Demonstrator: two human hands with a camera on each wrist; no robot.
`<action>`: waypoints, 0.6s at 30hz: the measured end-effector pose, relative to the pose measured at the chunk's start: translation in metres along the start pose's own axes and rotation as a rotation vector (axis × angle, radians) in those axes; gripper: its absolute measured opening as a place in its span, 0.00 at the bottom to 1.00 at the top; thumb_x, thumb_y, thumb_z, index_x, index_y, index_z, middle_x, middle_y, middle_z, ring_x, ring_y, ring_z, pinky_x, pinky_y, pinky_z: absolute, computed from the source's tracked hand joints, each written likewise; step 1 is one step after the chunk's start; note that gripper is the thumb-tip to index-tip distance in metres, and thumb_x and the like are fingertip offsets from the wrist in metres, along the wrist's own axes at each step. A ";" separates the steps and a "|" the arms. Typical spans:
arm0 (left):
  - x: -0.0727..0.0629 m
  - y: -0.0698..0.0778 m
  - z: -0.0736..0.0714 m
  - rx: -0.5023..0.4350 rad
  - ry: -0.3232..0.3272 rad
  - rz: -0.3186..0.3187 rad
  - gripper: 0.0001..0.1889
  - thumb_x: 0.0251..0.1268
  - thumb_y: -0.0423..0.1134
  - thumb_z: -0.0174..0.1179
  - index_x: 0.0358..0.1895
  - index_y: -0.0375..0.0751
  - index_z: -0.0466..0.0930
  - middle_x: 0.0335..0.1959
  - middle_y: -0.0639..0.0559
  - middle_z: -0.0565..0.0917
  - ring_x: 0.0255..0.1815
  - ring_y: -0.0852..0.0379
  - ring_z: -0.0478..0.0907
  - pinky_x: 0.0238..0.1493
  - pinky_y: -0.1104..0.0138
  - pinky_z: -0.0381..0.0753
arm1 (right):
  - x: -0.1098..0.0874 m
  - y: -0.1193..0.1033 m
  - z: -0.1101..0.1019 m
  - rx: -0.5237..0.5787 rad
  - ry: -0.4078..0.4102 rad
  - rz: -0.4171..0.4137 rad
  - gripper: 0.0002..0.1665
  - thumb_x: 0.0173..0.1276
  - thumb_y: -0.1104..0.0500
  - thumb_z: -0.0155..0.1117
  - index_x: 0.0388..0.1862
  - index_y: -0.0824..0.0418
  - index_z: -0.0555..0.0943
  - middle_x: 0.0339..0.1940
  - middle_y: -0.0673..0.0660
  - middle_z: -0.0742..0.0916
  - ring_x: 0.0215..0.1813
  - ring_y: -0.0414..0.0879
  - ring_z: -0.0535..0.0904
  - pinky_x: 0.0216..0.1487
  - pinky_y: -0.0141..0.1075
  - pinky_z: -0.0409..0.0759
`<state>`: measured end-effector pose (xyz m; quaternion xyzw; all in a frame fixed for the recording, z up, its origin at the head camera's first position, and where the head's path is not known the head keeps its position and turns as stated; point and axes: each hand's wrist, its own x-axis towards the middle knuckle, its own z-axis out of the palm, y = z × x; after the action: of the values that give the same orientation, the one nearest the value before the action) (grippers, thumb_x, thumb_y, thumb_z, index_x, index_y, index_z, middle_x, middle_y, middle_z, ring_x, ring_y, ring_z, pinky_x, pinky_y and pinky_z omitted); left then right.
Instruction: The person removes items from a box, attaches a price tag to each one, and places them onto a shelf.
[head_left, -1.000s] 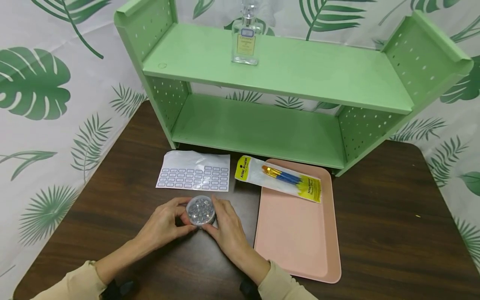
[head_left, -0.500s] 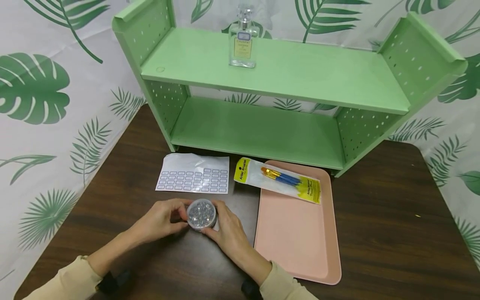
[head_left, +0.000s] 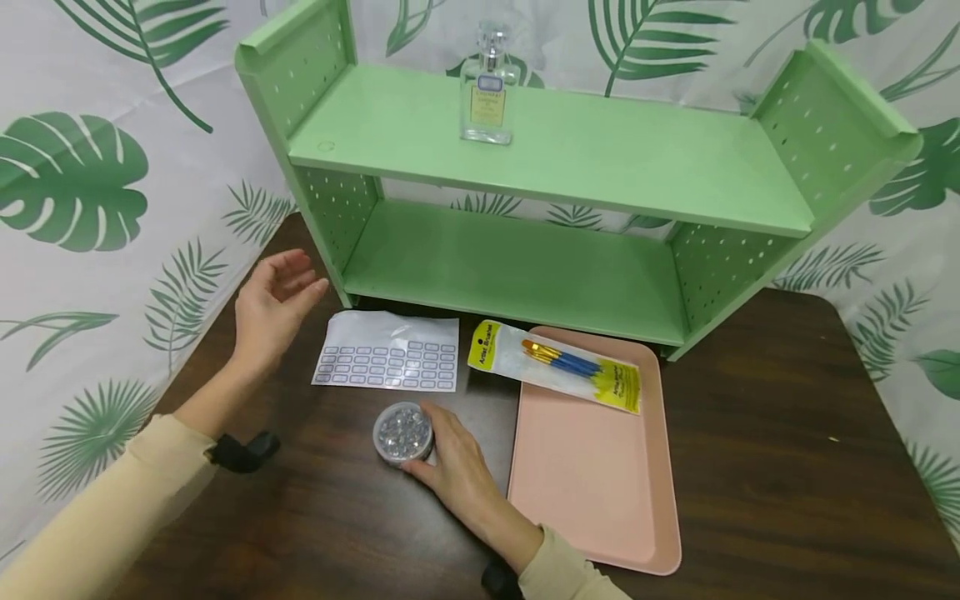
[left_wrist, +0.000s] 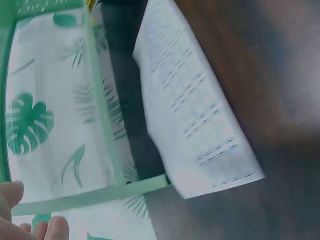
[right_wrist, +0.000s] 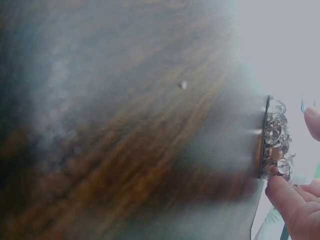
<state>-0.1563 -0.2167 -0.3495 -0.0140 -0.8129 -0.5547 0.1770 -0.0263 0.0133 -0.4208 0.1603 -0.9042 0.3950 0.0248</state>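
A small round clear tub of shiny clear gems (head_left: pixel 402 433) sits on the dark wood table in the head view. My right hand (head_left: pixel 459 462) holds it from the right side, thumb at the front and index finger at the back. From the side, the right wrist view shows the same gem tub (right_wrist: pixel 276 137) with a fingertip against it. Raised above the table's left part, my left hand (head_left: pixel 272 312) has loosely bent fingers and holds nothing. Closest to it lies a white sheet of small blue-edged labels (head_left: pixel 386 354), also visible as the label sheet (left_wrist: pixel 190 110) in the left wrist view.
A green two-tier shelf (head_left: pixel 517 258) stands at the back, with a glass perfume bottle (head_left: pixel 487 108) on its upper board. A pink tray (head_left: pixel 585 483) lies to the right. A packet of artist brushes (head_left: pixel 558 364) overlaps the tray's back end.
My left hand has let go of the gem tub and moved up and to the left, towards the shelf's left end. The right hand stays at the tub.
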 end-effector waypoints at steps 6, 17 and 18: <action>0.032 0.002 0.008 -0.090 0.052 -0.008 0.28 0.59 0.31 0.62 0.64 0.36 0.67 0.59 0.40 0.75 0.57 0.54 0.76 0.58 0.66 0.74 | 0.000 0.001 0.001 0.007 -0.011 0.010 0.41 0.47 0.58 0.77 0.59 0.66 0.69 0.55 0.61 0.81 0.56 0.51 0.78 0.55 0.44 0.76; 0.046 0.000 0.024 0.045 0.116 0.062 0.19 0.61 0.32 0.61 0.57 0.36 0.76 0.52 0.41 0.81 0.49 0.58 0.81 0.45 0.78 0.76 | -0.002 0.001 -0.002 -0.009 -0.017 0.003 0.44 0.47 0.57 0.77 0.62 0.67 0.69 0.55 0.62 0.80 0.57 0.53 0.77 0.56 0.44 0.76; 0.046 0.000 0.025 0.061 0.123 0.070 0.18 0.62 0.32 0.61 0.56 0.35 0.76 0.51 0.41 0.82 0.48 0.58 0.81 0.44 0.78 0.76 | -0.002 0.001 -0.002 -0.010 -0.016 0.004 0.44 0.47 0.57 0.77 0.62 0.67 0.69 0.55 0.62 0.80 0.56 0.53 0.77 0.56 0.44 0.76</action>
<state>-0.2064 -0.2023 -0.3432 -0.0026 -0.8160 -0.5229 0.2464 -0.0246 0.0157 -0.4202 0.1615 -0.9066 0.3894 0.0173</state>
